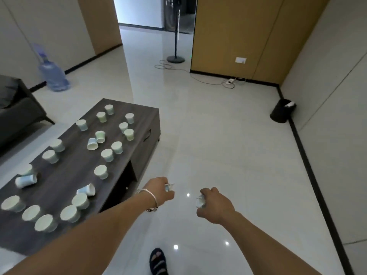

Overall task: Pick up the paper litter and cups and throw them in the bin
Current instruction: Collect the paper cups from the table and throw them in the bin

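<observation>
My left hand [161, 190] grips a crushed paper cup [168, 187] over the floor, to the right of the low table. My right hand [215, 205] grips another crushed paper cup [199, 202] at about the same height. Both arms reach forward. Several pale blue and green paper cups [101, 172] stand or lie on the dark wooden coffee table [65, 175] at the left. The black bin [283, 110] stands on the floor against the right wall, far ahead of both hands, with something white in it.
A dark sofa [14, 108] sits at the left behind the table. A large water bottle [52, 75] leans by the left wall. A fan stand [175, 56] with cables and a power strip [230, 81] lies ahead. My sandalled foot [157, 262] is below.
</observation>
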Demonstrator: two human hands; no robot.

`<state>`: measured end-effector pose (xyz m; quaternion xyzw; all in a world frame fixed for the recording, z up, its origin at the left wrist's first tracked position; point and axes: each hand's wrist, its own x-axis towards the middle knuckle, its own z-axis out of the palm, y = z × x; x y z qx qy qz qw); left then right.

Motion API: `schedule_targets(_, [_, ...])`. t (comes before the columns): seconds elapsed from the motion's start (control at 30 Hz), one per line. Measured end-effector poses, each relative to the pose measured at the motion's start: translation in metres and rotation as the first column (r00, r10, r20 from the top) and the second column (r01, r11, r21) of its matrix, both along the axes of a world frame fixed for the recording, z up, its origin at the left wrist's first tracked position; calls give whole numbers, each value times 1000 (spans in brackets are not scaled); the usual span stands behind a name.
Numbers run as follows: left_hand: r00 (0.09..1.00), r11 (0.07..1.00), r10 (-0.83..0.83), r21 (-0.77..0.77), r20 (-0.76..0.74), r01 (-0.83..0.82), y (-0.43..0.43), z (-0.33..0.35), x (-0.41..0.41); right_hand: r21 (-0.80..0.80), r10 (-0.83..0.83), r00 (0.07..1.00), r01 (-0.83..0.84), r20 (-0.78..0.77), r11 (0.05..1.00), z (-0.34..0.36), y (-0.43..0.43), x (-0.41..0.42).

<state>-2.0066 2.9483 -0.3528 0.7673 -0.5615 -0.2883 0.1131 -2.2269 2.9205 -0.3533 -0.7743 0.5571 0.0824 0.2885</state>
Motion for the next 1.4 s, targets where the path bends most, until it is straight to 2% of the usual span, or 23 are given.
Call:
schedule_targets(0.1, [996,996,-85,20,20,85,-72,-12,-12,16,-65,998,66,-22,998,-3,-51,-19])
schedule_targets(0.2, [995,995,-96,9,-24,96,-149,-17,-23,9,-160,987,160,-19,987,-2,-112,-36])
schedule_targets(0.3, [982,983,-183,26,-47,184,-218,-13,-38,20,-240,970,241,-33,970,5,-172,-51])
schedule_targets(0.6, [927,927,-374,25,-27,374,-416,-9,-111,37,-434,900,433,41,901,-1,-330,-107])
schedule_targets(0.73, [898,898,-439,7,2,439,-507,-12,-166,22,-458,889,457,35,889,-9,-425,-151])
schedule_targets(0.93, [915,915,-403,-7,25,403,-635,9,-232,-19,-421,904,423,71,906,17,-567,-211])
schedule_targets(1.07, [929,926,-369,-74,21,370,-719,25,-271,-83,-403,914,406,57,910,31,-656,-249])
schedule_targets(1.4, [849,848,-528,56,19,527,-945,-5,-343,-59,-450,893,448,-17,892,13,-862,-315])
